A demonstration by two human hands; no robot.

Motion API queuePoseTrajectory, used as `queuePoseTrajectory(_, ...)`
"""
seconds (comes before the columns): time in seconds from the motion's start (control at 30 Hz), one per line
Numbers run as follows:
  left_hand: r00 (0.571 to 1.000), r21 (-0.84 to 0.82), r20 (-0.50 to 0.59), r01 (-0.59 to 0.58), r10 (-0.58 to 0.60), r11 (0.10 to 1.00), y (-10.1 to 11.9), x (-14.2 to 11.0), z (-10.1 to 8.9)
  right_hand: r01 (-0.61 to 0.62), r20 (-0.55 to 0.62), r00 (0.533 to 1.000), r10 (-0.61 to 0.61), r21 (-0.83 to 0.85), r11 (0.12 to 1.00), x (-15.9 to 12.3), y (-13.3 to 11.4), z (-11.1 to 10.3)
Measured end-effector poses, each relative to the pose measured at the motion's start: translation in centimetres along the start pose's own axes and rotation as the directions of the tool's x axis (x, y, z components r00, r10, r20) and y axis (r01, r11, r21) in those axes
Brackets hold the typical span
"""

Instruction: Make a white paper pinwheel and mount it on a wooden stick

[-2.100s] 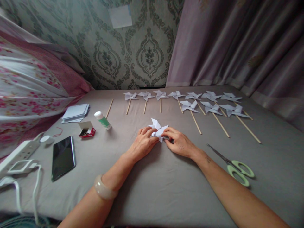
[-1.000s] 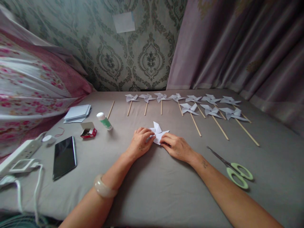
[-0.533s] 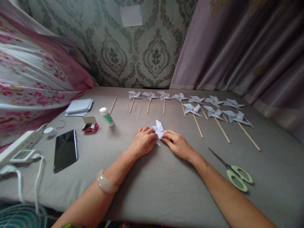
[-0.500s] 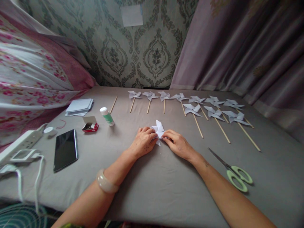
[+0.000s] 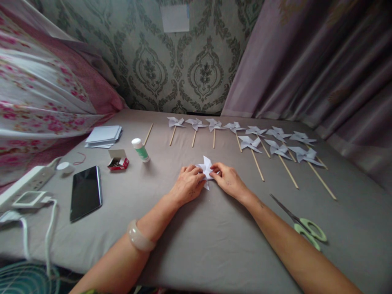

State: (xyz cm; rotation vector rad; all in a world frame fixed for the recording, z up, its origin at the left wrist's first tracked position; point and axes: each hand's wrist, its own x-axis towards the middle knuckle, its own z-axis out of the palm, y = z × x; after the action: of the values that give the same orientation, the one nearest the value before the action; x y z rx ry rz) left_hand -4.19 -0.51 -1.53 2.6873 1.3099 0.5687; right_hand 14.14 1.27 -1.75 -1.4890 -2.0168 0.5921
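A white paper pinwheel (image 5: 206,164) without a stick lies on the grey cloth between my hands. My left hand (image 5: 188,183) is closed on its left side, fingertips pressed near the centre and covering part of the blades. From the right, my right hand (image 5: 230,180) pinches a blade close to the middle, and its fingers hide that side. One blade points up and away, while another pokes out below toward me. Beyond my left hand stands a glue stick (image 5: 141,150) with a white cap and green label.
Several finished pinwheels (image 5: 250,143) on sticks lie at the back and right. Green-handled scissors (image 5: 301,223) rest near my right forearm. To the left are a phone (image 5: 86,194), a small red box (image 5: 118,163), a paper stack (image 5: 103,136), a loose stick (image 5: 148,134) and a power strip (image 5: 29,185).
My right hand has shifted from the pinwheel's lower right edge up and inward over its blade. The left hand stays on the left side. The whole view has moved slightly.
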Motion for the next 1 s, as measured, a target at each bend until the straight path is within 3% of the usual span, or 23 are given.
queuePoseTrajectory(0.47, 1.000, 0.006, 0.026, 0.015, -0.015, 1.000, 0.2, 0.0, 0.0, -0.100, 0.052, 0.993, 0.102, -0.035, 0.994, 0.9, -0.8, -0.2)
queuePoseTrajectory(0.8, 1.000, 0.019, 0.019, -0.001, 0.001, 1.000, 0.2, 0.0, 0.1, -0.072, 0.074, 0.994, 0.085, -0.162, 0.984, 0.9, -1.3, -0.1)
queuePoseTrajectory(1.0, 0.999, 0.027, 0.033, 0.005, -0.006, 1.000, 0.3, 0.0, -0.2, -0.114, 0.120, 0.981, 0.151, -0.270, 0.956, 0.9, -2.1, -0.2)
